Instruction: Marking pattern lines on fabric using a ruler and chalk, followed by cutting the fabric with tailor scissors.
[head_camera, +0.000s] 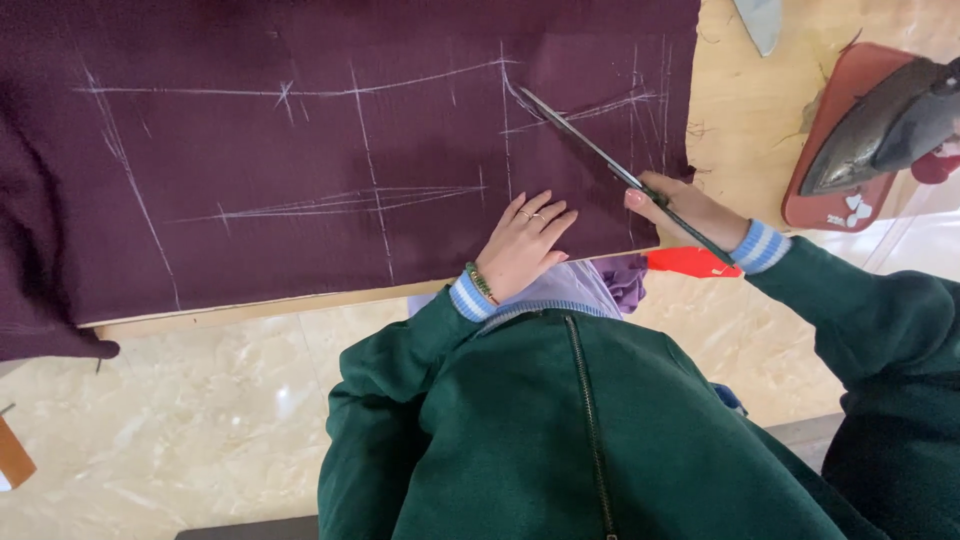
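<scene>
A dark purple cloth marked with white chalk lines lies spread over a wooden table. My left hand rests flat on the cloth near its front edge, fingers apart, rings on two fingers. My right hand grips long scissors with red handles. The blades lie along a chalk line at the cloth's right part, with the tips pointing to the far left.
A flat iron sits on a red-brown rest at the table's right. A pale object lies at the far edge. Beige tiled floor shows below the table's front edge. I wear a green zip jacket with striped cuffs.
</scene>
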